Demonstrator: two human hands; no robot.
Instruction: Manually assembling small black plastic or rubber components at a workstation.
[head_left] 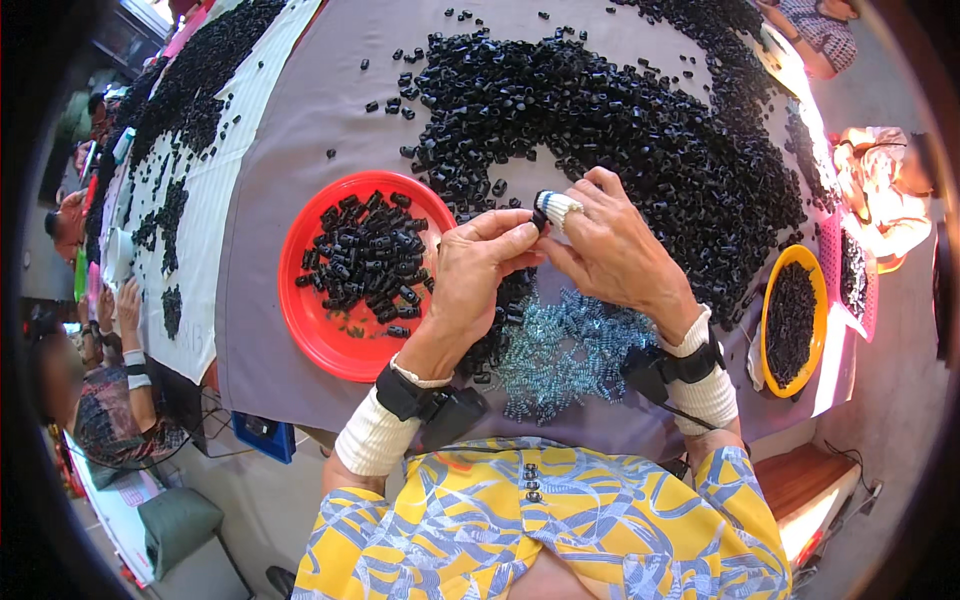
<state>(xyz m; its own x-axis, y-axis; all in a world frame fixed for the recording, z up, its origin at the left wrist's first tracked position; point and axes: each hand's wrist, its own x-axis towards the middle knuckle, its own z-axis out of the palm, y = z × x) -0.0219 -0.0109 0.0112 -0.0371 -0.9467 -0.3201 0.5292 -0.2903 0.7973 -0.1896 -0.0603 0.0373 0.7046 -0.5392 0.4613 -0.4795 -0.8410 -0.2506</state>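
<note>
Over the near middle of the table my two hands meet at a small black plastic part, perhaps a cord lock. My left hand is closed, pinching it between thumb and fingertips. From the other side my right hand closes on the same part, its index finger covered by a white finger sleeve with blue stripes. The fingers partly hide the part. Below the hands lies a heap of thin bluish metal springs. Left of my left hand, a round red tray holds many black cylindrical pieces.
A large heap of loose black plastic parts spreads beyond my hands. At the right edge stand a yellow basket of slim black pieces and a pink basket. Other people sit at left and right; another table is at left.
</note>
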